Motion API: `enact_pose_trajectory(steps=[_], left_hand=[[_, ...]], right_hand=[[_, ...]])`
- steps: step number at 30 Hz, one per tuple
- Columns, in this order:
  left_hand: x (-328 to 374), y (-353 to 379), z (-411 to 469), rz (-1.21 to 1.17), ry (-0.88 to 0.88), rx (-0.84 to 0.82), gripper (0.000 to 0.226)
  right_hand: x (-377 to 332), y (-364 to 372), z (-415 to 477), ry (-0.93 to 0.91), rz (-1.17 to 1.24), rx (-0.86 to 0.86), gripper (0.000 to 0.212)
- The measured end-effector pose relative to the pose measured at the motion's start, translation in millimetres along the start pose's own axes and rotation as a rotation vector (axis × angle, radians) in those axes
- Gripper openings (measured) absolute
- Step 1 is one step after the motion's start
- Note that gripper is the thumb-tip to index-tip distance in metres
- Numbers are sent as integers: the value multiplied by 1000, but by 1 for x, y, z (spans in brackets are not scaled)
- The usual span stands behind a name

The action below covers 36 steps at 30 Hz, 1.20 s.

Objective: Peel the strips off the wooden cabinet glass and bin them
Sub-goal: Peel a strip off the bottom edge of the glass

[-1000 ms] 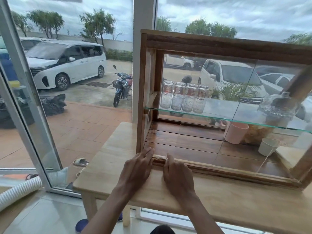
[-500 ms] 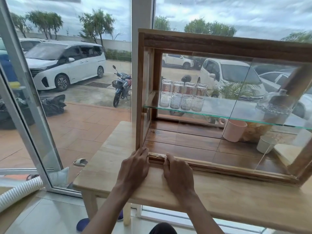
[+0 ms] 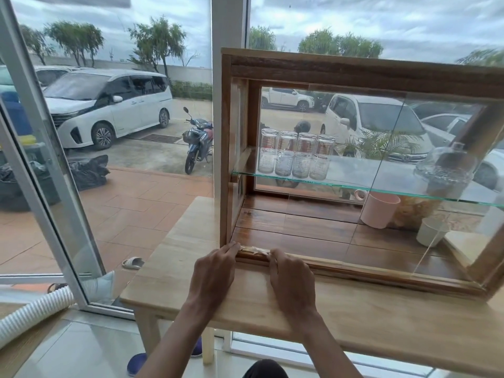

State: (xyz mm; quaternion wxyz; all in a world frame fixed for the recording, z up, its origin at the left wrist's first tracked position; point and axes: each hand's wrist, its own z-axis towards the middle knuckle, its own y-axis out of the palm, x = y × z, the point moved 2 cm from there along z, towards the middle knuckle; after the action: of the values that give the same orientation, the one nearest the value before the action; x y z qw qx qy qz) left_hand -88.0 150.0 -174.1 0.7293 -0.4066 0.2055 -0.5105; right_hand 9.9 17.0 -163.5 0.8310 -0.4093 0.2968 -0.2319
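Both hands are working one strip (image 3: 255, 250). Left hand (image 3: 214, 271) and right hand (image 3: 291, 276) are pinching its ends between them, loosening it from the cabinet (image 3: 354, 70) glass.

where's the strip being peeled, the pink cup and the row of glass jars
strip (image 3: 255, 250), head view, on the pale frayed piece between the two hands
pink cup (image 3: 379, 210), head view, on the middle of its side wall
glass jars (image 3: 296, 154), head view, on the body of a middle jar in the row
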Motion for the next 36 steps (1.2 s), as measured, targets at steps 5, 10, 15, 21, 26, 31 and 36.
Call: enact_pose_trajectory(steps=[5, 10, 15, 21, 26, 31, 36], left_hand=[[0, -2, -1, -6, 22, 48, 42], [-2, -1, -1, -16, 9, 64, 39], [-3, -3, -2, -48, -4, 94, 35], [-3, -5, -3, -96, -14, 142, 32], [-3, -6, -4, -127, -9, 166, 30], [-2, -7, -4, -203, -3, 164, 24], [-4, -9, -4, -255, -40, 172, 18]], right_hand=[[3, -1, 0, 20, 66, 30, 19], [4, -3, -1, 22, 80, 56, 12], [4, -6, -1, 20, 119, 72, 13], [5, -5, -2, -9, 84, 125, 11], [7, -3, -2, -27, 109, 156, 13], [6, -1, -1, -64, 145, 183, 17], [3, -4, -4, -120, 162, 209, 16]])
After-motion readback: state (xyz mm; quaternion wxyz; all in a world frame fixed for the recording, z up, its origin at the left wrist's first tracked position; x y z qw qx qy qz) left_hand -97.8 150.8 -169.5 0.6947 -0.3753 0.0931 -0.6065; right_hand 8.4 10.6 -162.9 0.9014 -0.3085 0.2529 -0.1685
